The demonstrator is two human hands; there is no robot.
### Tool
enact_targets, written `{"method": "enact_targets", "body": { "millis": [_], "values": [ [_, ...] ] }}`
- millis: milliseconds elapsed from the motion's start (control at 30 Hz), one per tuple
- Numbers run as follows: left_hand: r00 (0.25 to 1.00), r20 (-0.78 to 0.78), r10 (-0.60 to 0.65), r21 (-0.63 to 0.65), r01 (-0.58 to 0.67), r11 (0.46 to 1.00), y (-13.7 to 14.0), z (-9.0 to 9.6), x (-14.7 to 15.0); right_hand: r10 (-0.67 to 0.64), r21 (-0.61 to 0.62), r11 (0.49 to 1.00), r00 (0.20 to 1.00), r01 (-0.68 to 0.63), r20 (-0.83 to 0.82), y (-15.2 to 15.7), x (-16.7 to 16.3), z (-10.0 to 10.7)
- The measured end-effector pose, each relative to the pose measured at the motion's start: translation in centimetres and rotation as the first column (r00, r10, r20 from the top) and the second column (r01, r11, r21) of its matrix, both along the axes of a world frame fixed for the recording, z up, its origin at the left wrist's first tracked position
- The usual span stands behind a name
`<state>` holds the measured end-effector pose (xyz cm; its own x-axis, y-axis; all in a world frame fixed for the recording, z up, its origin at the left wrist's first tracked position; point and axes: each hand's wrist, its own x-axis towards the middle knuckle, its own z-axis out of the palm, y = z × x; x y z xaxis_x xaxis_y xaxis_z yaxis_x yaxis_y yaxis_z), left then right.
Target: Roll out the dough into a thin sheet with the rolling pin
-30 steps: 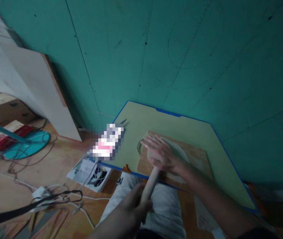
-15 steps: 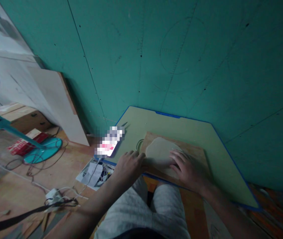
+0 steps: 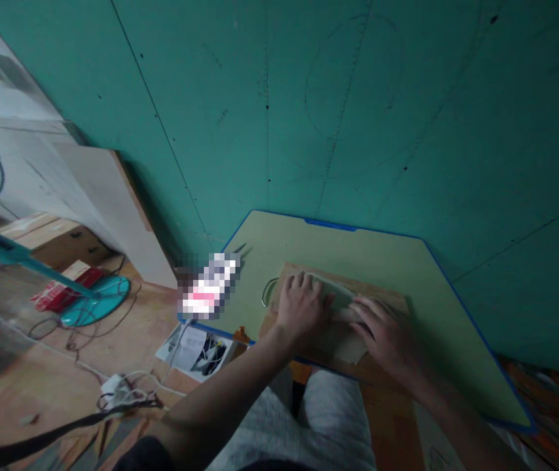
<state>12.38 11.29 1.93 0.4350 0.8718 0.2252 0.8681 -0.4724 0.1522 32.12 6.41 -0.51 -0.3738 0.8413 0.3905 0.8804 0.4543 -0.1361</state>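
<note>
Left hand (image 3: 304, 306) and right hand (image 3: 385, 327) apart, laid over opposite ends of a rolling pin (image 3: 343, 316), closed grip impossible to tell, pin across flat dough (image 3: 341, 343), on wooden board (image 3: 270, 319), atop desk (image 3: 436, 320)

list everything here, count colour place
table: 1, pale green, centre
wooden board: 1, brown, on table
dough sheet: 1, cream, on wooden board
rolling pin: 1, pale, on dough sheet
metal loop: 1, silver, beside wooden board
pixelated device: 1, pink-white, table left
clip: 1, orange, near table edge
tray: 1, white, by table
power block: 1, white, on floor
fan: 1, turquoise, left
box: 1, red, by fan
carton: 1, brown, left
panel: 1, whitish, left
wall: 1, green, back
strap: 1, black, lower left
trousers: 1, light grey, bottom
left hand: 1, on pin
right hand: 1, on pin
</note>
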Motion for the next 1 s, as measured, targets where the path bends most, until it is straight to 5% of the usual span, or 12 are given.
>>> {"method": "enact_targets", "body": {
  "millis": [267,633,1000],
  "values": [
    [0.997,0.059,0.056,0.065,-0.06,0.996,1.3,-0.4,1.0,0.012,0.021,1.0,0.993,-0.015,0.116,1.3,0.9,-0.6],
    [0.996,0.034,0.081,-0.1,-0.077,0.992,7.5,0.1,2.0,0.025,-0.04,0.999,0.987,-0.018,0.158,6.7,2.4,-1.4],
    [0.997,0.041,0.069,0.058,-0.071,0.996,2.2,-0.2,1.4,0.043,-0.001,0.999,0.964,-0.044,0.261,2.2,1.2,0.1]
  ]
}}
